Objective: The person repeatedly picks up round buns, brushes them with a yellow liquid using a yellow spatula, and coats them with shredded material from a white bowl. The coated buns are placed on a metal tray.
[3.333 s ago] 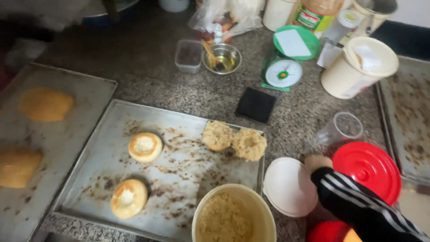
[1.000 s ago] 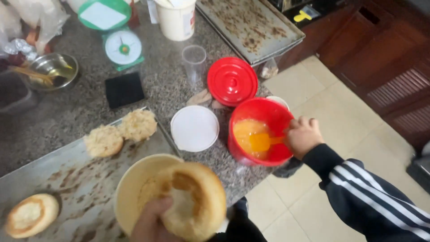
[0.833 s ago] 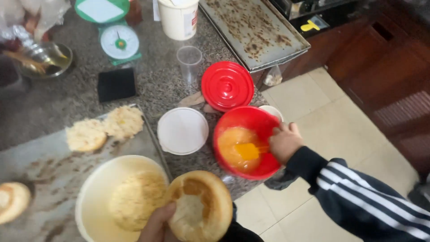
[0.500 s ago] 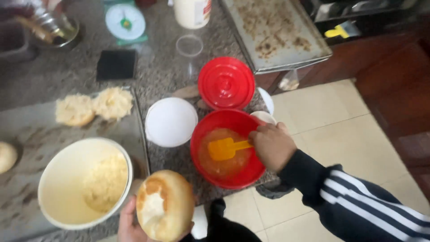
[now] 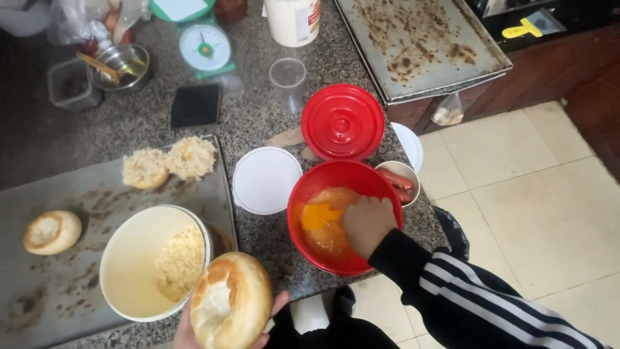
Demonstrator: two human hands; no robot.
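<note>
Golden crust fills the left hand at the bottom edge of the frame, where the fingers curl up around a hollowed bread roll, clamped on it from below with the pale cavity facing up, probably so the opening stays level. Right of it, in the lower middle, the right hand dips into a red bowl of orange liquid, its fingers closed together on the handle of an orange brush whose head lies in the liquid; the striped dark sleeve runs off toward the lower right. Just left of the roll stands a cream bowl of yellowish crumbs, set on a grey baking tray, close enough to serve the roll. That tray also carries two crumb-coated rolls, touching each other near its upper edge, and a plain hollowed roll at the left. Above the red bowl lie its red lid and a white lid, side by side on the speckled counter. A small white dish of sausages touches the red bowl's right rim. In the upper left sits a green kitchen scale.
</note>
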